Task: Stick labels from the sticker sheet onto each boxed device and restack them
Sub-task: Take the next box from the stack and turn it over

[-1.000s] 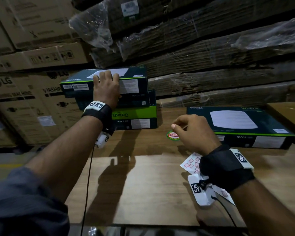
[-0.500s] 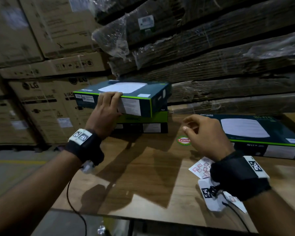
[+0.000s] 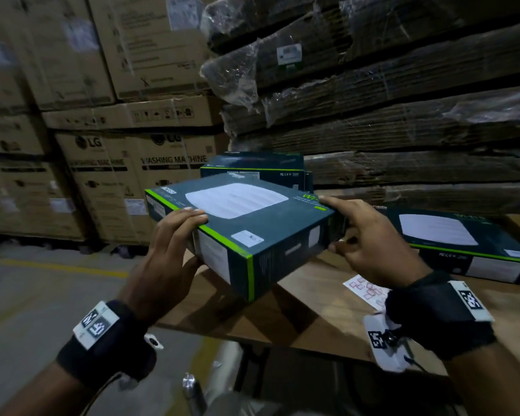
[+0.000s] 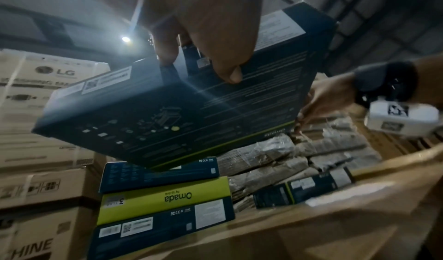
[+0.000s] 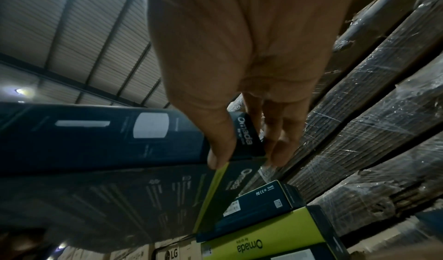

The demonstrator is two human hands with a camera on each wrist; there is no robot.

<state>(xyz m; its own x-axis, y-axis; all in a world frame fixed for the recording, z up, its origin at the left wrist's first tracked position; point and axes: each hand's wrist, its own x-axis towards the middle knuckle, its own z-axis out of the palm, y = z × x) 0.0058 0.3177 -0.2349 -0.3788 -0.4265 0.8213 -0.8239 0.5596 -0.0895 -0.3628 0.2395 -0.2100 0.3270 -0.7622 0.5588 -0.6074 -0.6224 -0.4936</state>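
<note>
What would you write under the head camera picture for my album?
Both hands, left hand and right hand, hold a dark box above the wooden table, sticker sheet waiting.

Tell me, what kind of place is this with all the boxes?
Probably a warehouse or stockroom. Big cardboard cartons marked as washing machines are stacked high, bundles of flat cardboard wrapped in plastic are piled behind the table, and a ribbed metal roof shows overhead.

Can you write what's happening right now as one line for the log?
phase: box lifted off stack | left hand: holds box near edge | right hand: holds far corner | sticker sheet: on table
</note>
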